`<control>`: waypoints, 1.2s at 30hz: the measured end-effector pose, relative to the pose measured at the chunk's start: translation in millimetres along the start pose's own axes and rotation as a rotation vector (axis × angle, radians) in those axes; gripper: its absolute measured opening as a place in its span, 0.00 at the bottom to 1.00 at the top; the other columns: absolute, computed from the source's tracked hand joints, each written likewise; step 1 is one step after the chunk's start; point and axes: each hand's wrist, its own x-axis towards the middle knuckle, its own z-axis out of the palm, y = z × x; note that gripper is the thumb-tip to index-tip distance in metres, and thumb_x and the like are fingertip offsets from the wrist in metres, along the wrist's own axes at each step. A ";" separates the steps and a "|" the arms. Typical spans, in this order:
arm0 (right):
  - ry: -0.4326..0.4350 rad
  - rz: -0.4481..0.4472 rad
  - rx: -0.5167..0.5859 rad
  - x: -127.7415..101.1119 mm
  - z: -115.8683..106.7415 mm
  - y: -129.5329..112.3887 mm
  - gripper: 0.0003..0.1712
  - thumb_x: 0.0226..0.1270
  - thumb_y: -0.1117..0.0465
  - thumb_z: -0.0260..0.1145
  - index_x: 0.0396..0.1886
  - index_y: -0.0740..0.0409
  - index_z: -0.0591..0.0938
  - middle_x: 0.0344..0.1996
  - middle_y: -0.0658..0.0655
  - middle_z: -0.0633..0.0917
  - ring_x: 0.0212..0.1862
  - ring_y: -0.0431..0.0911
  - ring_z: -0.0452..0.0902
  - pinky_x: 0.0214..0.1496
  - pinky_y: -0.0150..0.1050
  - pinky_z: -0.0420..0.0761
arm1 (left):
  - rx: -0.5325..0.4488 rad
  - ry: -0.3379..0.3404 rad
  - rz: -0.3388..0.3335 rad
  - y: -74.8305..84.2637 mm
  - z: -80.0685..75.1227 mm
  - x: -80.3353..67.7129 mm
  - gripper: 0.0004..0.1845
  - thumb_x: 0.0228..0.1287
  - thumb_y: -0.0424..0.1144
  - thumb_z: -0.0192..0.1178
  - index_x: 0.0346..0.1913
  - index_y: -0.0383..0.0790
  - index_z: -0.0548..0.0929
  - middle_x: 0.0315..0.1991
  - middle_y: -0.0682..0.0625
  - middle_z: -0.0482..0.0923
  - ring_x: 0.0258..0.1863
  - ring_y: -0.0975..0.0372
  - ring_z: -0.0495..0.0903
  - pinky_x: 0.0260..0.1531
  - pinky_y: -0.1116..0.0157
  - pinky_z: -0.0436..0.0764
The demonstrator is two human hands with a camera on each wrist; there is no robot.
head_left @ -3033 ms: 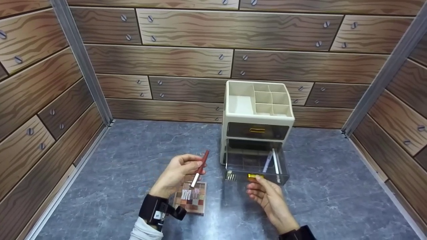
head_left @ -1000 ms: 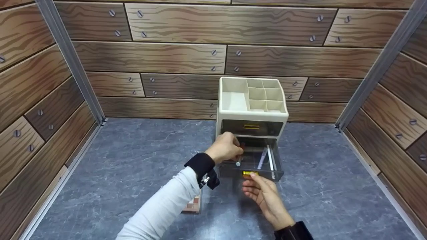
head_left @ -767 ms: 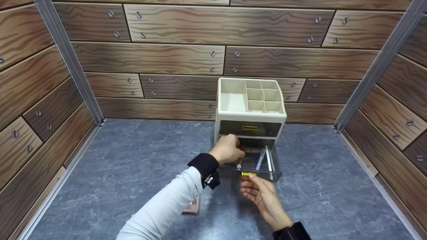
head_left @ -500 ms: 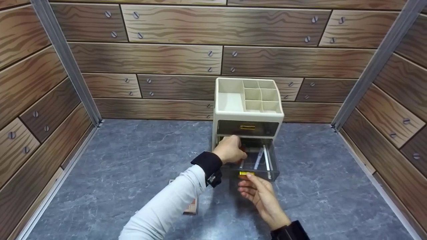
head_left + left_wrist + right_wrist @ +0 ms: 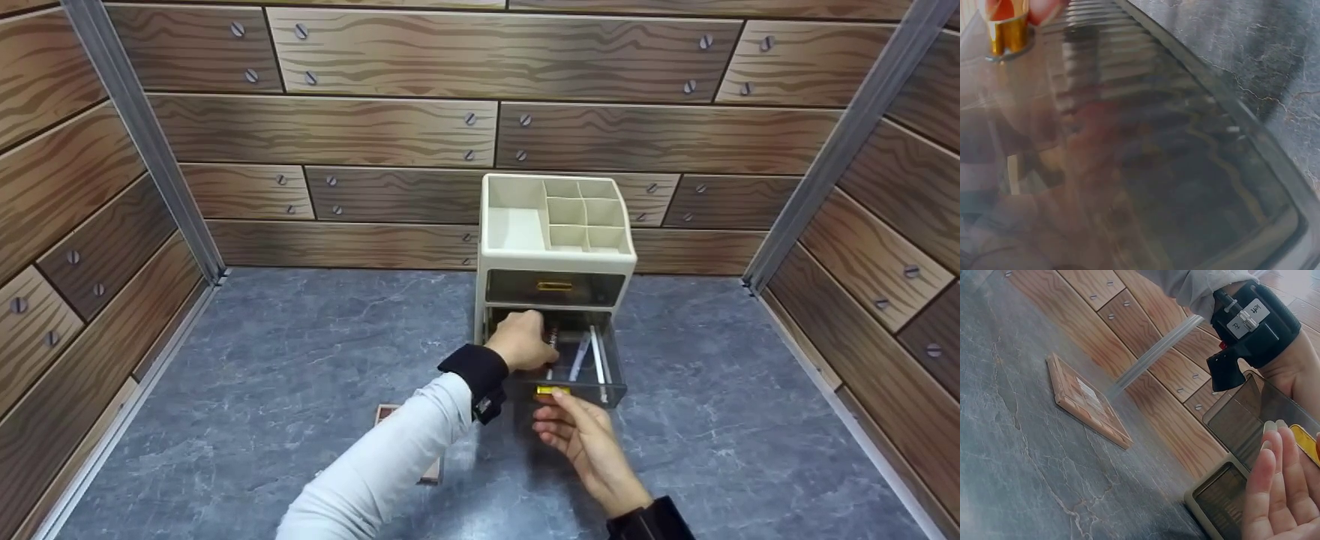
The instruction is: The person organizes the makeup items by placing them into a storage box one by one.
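Note:
My left hand is inside the pulled-out lower drawer of a cream makeup organizer. Its fingertips pinch a slim dark red makeup tube with a silver end, partly hidden by the fingers. With thumb and fingertips, my right hand holds the gold drawer handle. In the left wrist view the smoky clear drawer front fills most of the picture, the gold handle at its top left. Two slim pale sticks lie at the drawer's right side.
An eyeshadow palette lies on the grey marbled tabletop, mostly covered by my left sleeve; the right wrist view shows the palette whole. The organizer's upper drawer is closed. Wood-patterned walls enclose the back and sides.
My left hand has carried the red tube from above the palette into the drawer and has shifted slightly right and down there. The right hand has stayed at the handle.

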 end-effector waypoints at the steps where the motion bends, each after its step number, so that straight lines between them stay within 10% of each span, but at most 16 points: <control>1: -0.004 0.001 -0.002 0.0 0.4 0.0 0.14 0.70 0.54 0.59 0.41 0.61 0.82 0.27 0.54 0.85 0.30 0.44 0.83 0.35 0.34 0.82 | 0.000 0.005 0.000 -0.1 0.3 -0.3 0.14 0.51 0.47 0.69 0.29 0.40 0.79 0.29 0.48 0.80 0.26 0.58 0.77 0.26 0.64 0.78; 21: -0.022 0.003 0.003 0.3 2.2 3.3 0.15 0.71 0.54 0.58 0.43 0.63 0.81 0.28 0.55 0.85 0.30 0.45 0.83 0.36 0.35 0.83 | -0.314 -0.155 0.052 -1.3 0.3 -13.6 0.09 0.63 0.42 0.62 0.31 0.41 0.78 0.25 0.52 0.79 0.23 0.62 0.82 0.24 0.69 0.78; 28: -0.003 -0.001 -0.017 1.6 1.8 0.4 0.17 0.70 0.52 0.59 0.43 0.63 0.81 0.28 0.54 0.85 0.31 0.44 0.83 0.37 0.34 0.82 | -0.259 -0.051 0.175 -4.7 -15.4 -20.7 0.12 0.61 0.49 0.63 0.39 0.44 0.81 0.33 0.56 0.81 0.33 0.65 0.78 0.34 0.69 0.77; 36: 0.021 0.005 -0.008 2.5 1.2 -0.5 0.14 0.70 0.53 0.59 0.40 0.61 0.82 0.27 0.54 0.86 0.29 0.44 0.82 0.35 0.34 0.82 | -0.432 0.146 0.300 -3.5 -49.1 -22.7 0.15 0.64 0.47 0.60 0.48 0.42 0.79 0.40 0.56 0.82 0.38 0.67 0.79 0.41 0.70 0.79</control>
